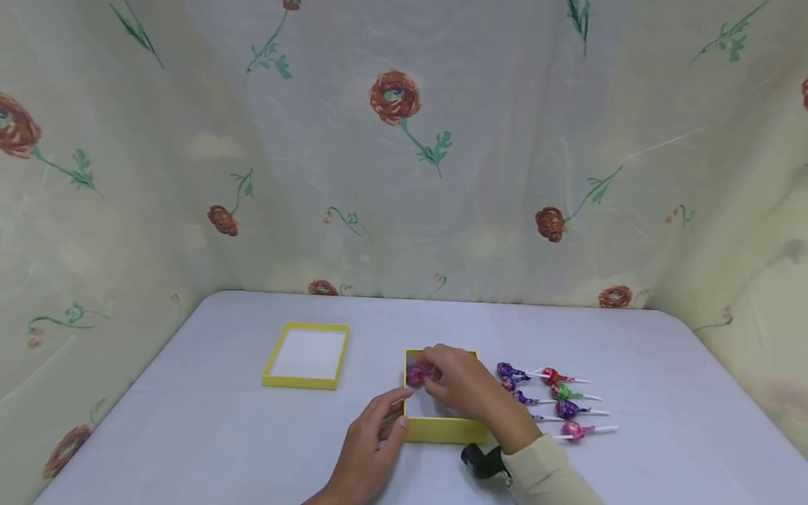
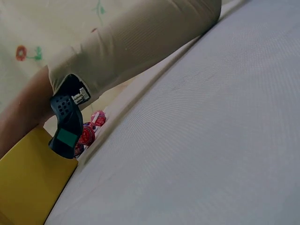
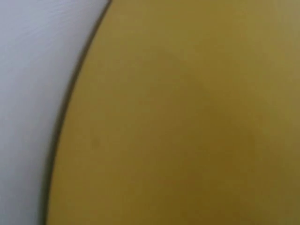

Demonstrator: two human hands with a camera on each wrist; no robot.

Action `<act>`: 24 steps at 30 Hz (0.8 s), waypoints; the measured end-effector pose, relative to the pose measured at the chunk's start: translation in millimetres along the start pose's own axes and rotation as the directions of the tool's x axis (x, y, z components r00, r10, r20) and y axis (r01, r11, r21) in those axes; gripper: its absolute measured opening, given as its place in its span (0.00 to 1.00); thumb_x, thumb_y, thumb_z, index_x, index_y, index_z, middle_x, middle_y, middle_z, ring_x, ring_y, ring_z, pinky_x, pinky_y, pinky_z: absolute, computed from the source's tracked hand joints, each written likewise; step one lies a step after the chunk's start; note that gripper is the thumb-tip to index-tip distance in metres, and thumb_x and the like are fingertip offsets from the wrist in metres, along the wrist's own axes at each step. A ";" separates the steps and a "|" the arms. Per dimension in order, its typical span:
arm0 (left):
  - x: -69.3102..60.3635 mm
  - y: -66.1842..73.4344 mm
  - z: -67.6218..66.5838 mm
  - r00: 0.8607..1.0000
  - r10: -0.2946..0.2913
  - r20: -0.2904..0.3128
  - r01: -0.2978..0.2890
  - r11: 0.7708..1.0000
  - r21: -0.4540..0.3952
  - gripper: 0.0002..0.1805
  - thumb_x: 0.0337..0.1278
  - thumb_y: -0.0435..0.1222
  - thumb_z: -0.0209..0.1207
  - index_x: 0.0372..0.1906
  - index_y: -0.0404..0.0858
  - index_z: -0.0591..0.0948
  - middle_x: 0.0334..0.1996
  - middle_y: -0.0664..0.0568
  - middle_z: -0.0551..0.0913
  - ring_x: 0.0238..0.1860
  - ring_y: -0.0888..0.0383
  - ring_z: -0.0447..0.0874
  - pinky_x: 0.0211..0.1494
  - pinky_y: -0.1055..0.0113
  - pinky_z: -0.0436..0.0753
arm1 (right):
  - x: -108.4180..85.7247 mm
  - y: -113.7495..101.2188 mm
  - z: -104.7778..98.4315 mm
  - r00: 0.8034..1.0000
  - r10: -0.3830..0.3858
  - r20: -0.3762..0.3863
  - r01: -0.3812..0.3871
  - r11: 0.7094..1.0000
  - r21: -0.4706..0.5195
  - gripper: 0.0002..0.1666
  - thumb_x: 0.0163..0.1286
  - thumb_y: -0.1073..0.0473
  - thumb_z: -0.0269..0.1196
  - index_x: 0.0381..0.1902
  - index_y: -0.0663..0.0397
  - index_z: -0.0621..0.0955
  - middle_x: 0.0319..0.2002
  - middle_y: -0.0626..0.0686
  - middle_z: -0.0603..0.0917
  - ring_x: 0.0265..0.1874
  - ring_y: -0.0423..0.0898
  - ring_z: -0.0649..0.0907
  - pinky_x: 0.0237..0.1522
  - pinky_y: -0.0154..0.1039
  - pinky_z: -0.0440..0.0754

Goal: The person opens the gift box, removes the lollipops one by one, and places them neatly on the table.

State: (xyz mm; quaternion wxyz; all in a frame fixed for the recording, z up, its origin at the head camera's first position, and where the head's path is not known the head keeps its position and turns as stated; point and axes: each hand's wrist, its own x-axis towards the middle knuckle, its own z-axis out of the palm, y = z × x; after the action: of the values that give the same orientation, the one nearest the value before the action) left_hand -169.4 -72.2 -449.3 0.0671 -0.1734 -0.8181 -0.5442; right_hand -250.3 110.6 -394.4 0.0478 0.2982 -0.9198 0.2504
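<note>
My right hand [image 1: 463,382] reaches into a yellow box [image 1: 445,430] with a white inside. Its thumb and fingers pinch a lollipop with a pink and purple wrapper [image 1: 415,376] near the box's left wall; the stick is hidden. My left hand [image 1: 372,445] touches the box's left side near the front corner with its fingertips and thumb. In the left wrist view the yellow box [image 2: 33,173] stands at the lower left below the right forearm. The right wrist view is filled mostly by the box's yellow wall [image 3: 178,112], close and blurred.
Right of the box lie several wrapped lollipops, among them a red one [image 1: 554,376], a green one [image 1: 562,391] and a pink one [image 1: 576,431]. A yellow-rimmed lid [image 1: 301,383] lies at the left, white inside upward. A black wrist camera [image 1: 482,463] sits below the right wrist.
</note>
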 end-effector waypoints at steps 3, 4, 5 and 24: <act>0.4 0.5 0.1 1.000 0.005 0.001 -0.005 1.000 -0.005 0.19 0.70 0.35 0.50 0.64 0.45 0.71 0.61 0.52 0.74 0.60 0.51 0.76 0.52 0.73 0.80 | -0.4 0.3 3.1 1.000 -0.003 -0.008 0.002 0.999 -0.043 0.16 0.60 0.63 0.66 0.47 0.50 0.83 0.38 0.46 0.83 0.34 0.38 0.79 0.38 0.32 0.81; 0.5 0.5 0.2 1.000 0.008 -0.001 -0.008 1.000 -0.006 0.19 0.70 0.35 0.50 0.64 0.45 0.72 0.61 0.52 0.74 0.60 0.51 0.76 0.52 0.73 0.80 | -0.6 0.2 3.7 1.000 -0.006 -0.008 0.006 0.999 -0.049 0.16 0.60 0.63 0.66 0.48 0.49 0.83 0.39 0.46 0.83 0.34 0.38 0.79 0.38 0.33 0.81; 0.5 0.5 0.3 1.000 0.014 -0.004 -0.014 1.000 -0.007 0.19 0.70 0.35 0.50 0.63 0.44 0.72 0.61 0.52 0.74 0.60 0.51 0.76 0.51 0.73 0.80 | -0.8 0.2 4.3 1.000 -0.007 -0.005 0.007 0.999 -0.053 0.17 0.60 0.63 0.66 0.48 0.49 0.82 0.39 0.46 0.84 0.35 0.38 0.79 0.39 0.34 0.82; -2.0 1.8 -0.2 0.998 0.059 -0.027 -0.059 0.998 -0.009 0.20 0.69 0.34 0.52 0.63 0.43 0.72 0.60 0.51 0.75 0.59 0.49 0.77 0.50 0.70 0.82 | -1.8 2.0 6.5 0.999 -0.030 0.018 0.031 0.996 -0.087 0.18 0.59 0.61 0.66 0.49 0.47 0.82 0.38 0.44 0.84 0.38 0.39 0.82 0.43 0.38 0.82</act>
State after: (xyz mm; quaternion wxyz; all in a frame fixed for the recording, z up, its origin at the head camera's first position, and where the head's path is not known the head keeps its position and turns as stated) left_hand -166.9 -72.2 -448.2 0.0930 -0.1905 -0.8090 -0.5482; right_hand -249.6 109.8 -401.3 0.0568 0.3120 -0.9256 0.2066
